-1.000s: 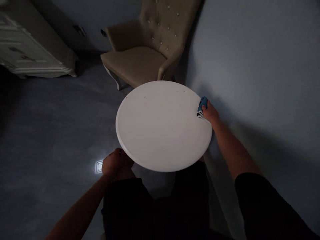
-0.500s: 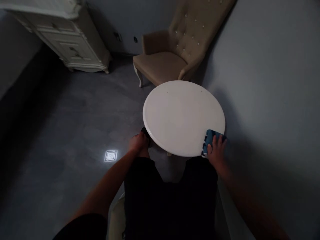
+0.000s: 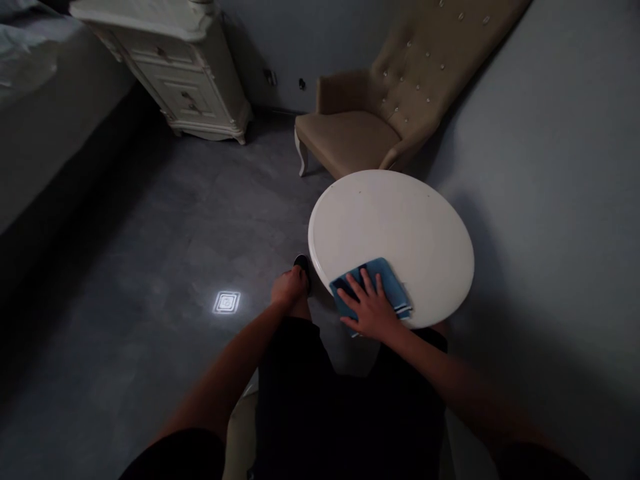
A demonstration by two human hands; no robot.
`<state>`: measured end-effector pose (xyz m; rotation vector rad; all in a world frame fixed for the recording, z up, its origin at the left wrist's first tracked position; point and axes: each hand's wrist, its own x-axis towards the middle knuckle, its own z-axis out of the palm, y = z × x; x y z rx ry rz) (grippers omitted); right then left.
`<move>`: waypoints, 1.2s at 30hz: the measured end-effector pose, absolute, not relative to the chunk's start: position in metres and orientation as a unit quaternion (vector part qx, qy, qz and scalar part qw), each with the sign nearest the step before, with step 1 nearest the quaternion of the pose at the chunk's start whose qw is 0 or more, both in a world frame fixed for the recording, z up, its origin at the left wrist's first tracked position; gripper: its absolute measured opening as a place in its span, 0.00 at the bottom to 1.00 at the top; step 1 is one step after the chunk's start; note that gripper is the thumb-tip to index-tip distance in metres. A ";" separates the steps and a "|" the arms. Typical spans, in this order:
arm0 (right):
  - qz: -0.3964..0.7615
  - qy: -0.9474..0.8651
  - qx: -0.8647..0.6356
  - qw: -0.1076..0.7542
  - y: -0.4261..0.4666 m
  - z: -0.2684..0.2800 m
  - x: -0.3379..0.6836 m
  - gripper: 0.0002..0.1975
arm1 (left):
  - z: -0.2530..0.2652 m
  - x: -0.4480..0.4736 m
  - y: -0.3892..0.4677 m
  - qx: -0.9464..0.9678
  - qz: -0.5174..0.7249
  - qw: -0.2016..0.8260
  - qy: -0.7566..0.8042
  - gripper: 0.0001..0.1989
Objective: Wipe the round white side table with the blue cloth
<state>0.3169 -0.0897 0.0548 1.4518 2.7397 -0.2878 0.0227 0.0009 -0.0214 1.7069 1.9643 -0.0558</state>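
Observation:
My right hand (image 3: 373, 312) lies flat with spread fingers on a folded blue cloth (image 3: 390, 280) that has dark and white stripes. The cloth rests on the near edge of a round white table (image 3: 400, 220), and part of it reaches past the rim. My left hand (image 3: 290, 287) rests at my left knee, its fingers curled in, with no object showing in it. Beyond that hand, a dark shoe (image 3: 302, 262) shows on my foot, beside the table's left edge.
A tan tufted armchair (image 3: 350, 137) stands just behind the table. Along the right runs a grey wall (image 3: 560, 173). A white carved cabinet (image 3: 195, 100) and a bed (image 3: 55, 127) are at the far left. A bright square light patch (image 3: 227, 302) shows on the grey floor.
My right hand has slid the cloth from the table's right near edge leftward to its near-left edge. My left hand stays at my knee. The view has shifted slightly left.

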 end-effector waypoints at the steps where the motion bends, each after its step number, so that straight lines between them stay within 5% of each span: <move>1: -0.101 0.885 0.454 0.010 -0.077 0.057 0.301 0.40 | -0.020 0.022 0.001 0.632 -0.019 0.266 0.728 0.22; 8: -0.155 0.886 0.437 -0.018 0.051 0.068 0.214 0.34 | -0.013 0.019 0.002 0.634 -0.022 0.285 0.718 0.18; 17: -0.130 0.840 0.520 -0.085 0.238 0.064 0.186 0.28 | -0.005 0.021 0.023 0.612 -0.077 0.285 0.734 0.25; 28: -0.075 0.710 0.693 -0.096 0.400 0.061 0.364 0.35 | -0.014 0.021 0.039 0.591 -0.096 0.302 0.741 0.22; 36: -0.046 0.577 0.815 -0.039 0.352 0.067 0.541 0.37 | -0.009 0.027 0.040 0.593 -0.110 0.288 0.744 0.24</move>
